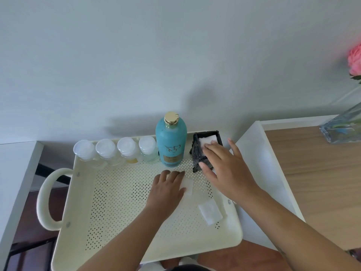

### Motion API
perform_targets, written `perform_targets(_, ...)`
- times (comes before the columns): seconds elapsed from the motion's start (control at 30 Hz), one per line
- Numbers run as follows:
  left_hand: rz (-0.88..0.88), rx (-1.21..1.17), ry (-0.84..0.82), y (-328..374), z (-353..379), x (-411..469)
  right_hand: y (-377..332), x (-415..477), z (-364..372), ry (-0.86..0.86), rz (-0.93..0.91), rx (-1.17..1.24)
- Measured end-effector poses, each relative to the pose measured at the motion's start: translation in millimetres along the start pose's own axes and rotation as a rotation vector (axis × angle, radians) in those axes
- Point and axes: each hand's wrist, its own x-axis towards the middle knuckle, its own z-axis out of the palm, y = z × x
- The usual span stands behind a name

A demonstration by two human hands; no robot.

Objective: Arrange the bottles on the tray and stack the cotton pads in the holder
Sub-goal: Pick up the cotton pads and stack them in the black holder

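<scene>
A cream perforated tray [121,212] holds several small clear bottles [115,151] in a row along its back edge, with a tall teal bottle [171,141] with a gold cap at their right. A black holder [207,151] stands at the tray's back right with a white cotton pad [207,140] in its top. My right hand [224,167] rests on the holder, fingers over that pad. My left hand [168,188] lies flat on a cotton pad [188,185] on the tray floor. Another pad [210,211] lies loose near the tray's right edge.
The tray has a loop handle [46,198] on its left and sits between white surfaces. A wooden tabletop [312,182] lies to the right, with a glass vase [343,126] and a pink flower [354,59]. A pale wall rises behind.
</scene>
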Motion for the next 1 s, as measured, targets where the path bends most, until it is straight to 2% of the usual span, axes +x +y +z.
perform_targets(0.13, -0.008, 0.018, -0.049, 2, -3, 7, 0, 2, 2, -0.03, 0.02, -0.016)
perform_targets(0.23, -0.056, -0.08, -0.076, 4, -6, 11, -1, 3, 3, -0.046, 0.026, -0.013)
perform_targets(0.4, -0.133, -0.178, -0.12, 3, -14, 7, 1, 0, 2, 0.002, 0.043, 0.113)
perform_targets(0.73, -0.133, -0.51, -0.084, 4, -38, -3, -10, -25, -11, 0.413, 0.087, 0.263)
perform_targets(0.8, -0.134, -0.616, -0.043, 11, -46, -6, -19, -39, -10, 0.365, 0.105, 0.355)
perform_targets(0.87, -0.193, -0.768, -0.037, 19, -54, -8, -27, -49, -11, 0.232, 0.197, 0.495)
perform_targets(1.0, -0.284, -1.047, -0.044, 35, -69, -8, -36, -52, -12, -0.063, 0.554, 0.881)
